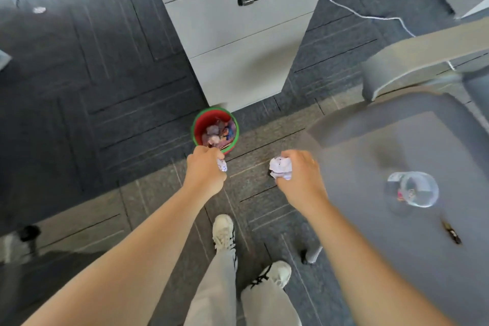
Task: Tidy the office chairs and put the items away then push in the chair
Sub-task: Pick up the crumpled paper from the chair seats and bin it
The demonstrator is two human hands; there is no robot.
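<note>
A small red bin with a green rim (197, 124) stands on the carpet in front of a white drawer cabinet and holds crumpled paper. My left hand (205, 169) hovers just below the bin, shut on a small crumpled paper ball (221, 164). To its right, my right hand (301, 177) is shut on a bigger crumpled white paper ball (281, 168). A grey office chair seat (397, 167) fills the right side. On it lie a clear plastic cup (411, 189) and a small dark object (452, 233).
The white drawer cabinet (238, 42) with a lock stands behind the bin. A white cable (370, 17) runs over the dark carpet at the upper right. A scrap of paper (39, 10) lies far left. My legs and white shoes (224, 233) are below.
</note>
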